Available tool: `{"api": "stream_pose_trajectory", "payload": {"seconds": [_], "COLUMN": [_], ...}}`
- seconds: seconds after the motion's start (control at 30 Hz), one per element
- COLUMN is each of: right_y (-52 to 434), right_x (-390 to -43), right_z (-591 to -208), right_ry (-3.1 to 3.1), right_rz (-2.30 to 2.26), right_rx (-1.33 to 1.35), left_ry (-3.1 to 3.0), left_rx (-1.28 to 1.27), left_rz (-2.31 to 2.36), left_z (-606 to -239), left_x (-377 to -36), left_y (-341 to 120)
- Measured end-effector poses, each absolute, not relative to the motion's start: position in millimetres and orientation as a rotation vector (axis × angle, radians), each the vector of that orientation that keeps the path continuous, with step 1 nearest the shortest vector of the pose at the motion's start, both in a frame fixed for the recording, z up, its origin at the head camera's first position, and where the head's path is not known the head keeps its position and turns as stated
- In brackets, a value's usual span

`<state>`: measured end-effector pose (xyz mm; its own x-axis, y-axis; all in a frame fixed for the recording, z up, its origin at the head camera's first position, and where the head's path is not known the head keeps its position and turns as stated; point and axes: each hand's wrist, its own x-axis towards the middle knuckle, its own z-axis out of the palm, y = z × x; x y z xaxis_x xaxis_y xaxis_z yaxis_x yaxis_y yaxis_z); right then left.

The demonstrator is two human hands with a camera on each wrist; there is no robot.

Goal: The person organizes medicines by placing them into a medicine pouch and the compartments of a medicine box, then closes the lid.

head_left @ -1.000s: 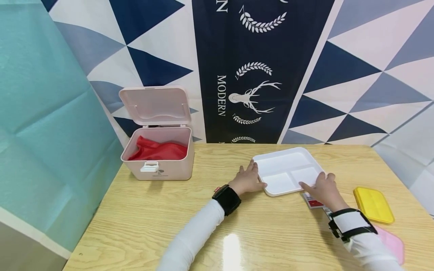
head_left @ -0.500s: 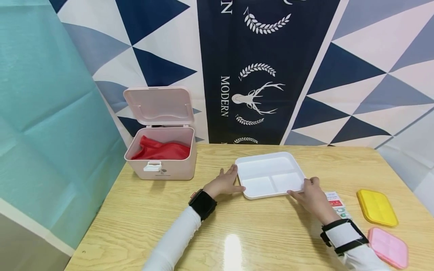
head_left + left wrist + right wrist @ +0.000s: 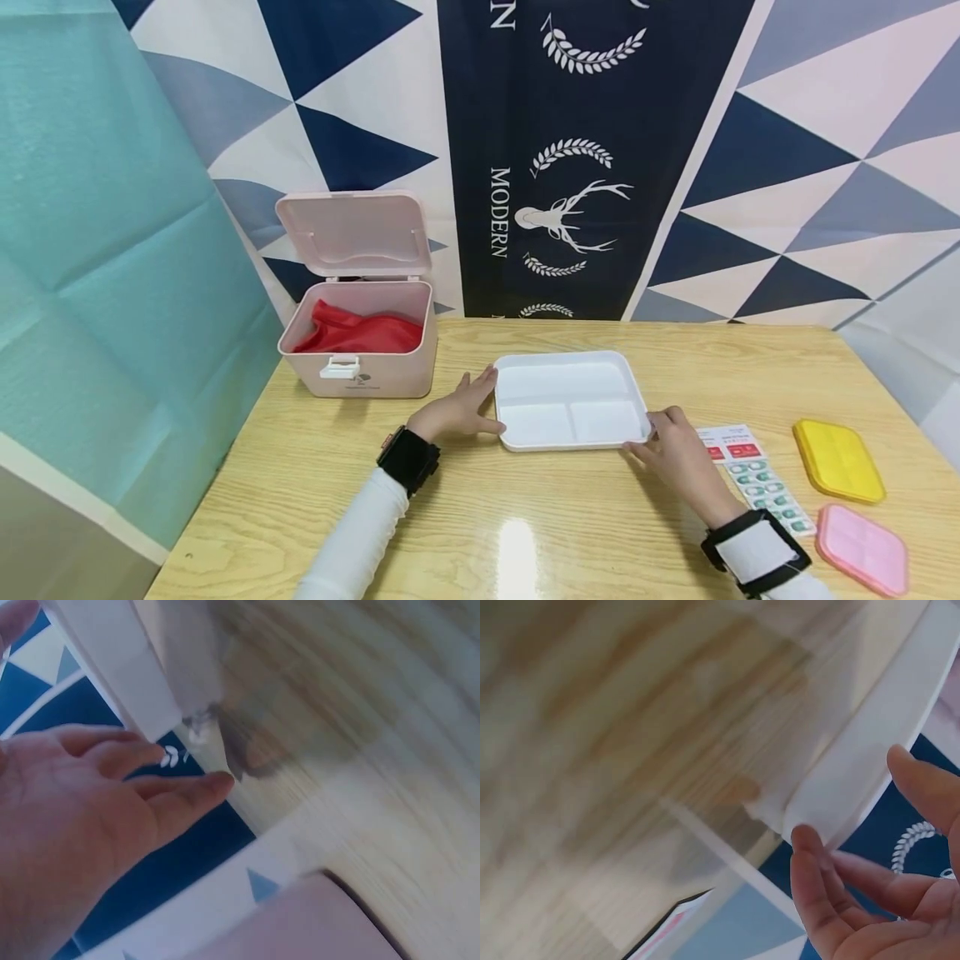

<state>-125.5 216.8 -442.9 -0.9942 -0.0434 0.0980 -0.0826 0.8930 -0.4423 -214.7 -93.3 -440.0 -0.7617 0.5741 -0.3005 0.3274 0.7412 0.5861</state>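
A white divided tray point(image 3: 570, 398) lies flat on the wooden table point(image 3: 525, 533). My left hand point(image 3: 459, 408) lies at its left edge, fingers straight along the rim and thumb by the near left corner. My right hand point(image 3: 670, 442) is at the near right corner, fingertips touching the rim. The left wrist view is blurred: my left hand point(image 3: 75, 825) has straight fingers beside the tray point(image 3: 112, 660). In the right wrist view my right hand point(image 3: 855, 900) has its fingers and thumb spread on either side of the tray's edge point(image 3: 870, 765), not curled round it.
A pink box point(image 3: 360, 367) stands open at the back left with red cloth point(image 3: 352, 333) inside. To the right of the tray lie a blister pack with a card point(image 3: 753, 475), a yellow lid point(image 3: 836, 460) and a pink lid point(image 3: 862, 548). A patterned backdrop rises behind the table.
The tray has slid left and a little toward me, with both hands moving along at its edges. The blister pack and card that the right hand covered now lie exposed.
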Motion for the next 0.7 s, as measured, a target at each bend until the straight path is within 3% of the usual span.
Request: {"api": "stream_pose_trajectory", "payload": {"seconds": [0.7], "right_y": [210.9], "right_x": [-103.0], "right_z": [-440.6], "right_ry": [-3.047], "right_rz": [0.798], "right_rx": [0.219], "left_ry": [2.438], "left_rx": [0.834], "left_rz": [0.697], "left_z": [-443.7], "left_x": [-195.8], "left_y": [-127.6]}}
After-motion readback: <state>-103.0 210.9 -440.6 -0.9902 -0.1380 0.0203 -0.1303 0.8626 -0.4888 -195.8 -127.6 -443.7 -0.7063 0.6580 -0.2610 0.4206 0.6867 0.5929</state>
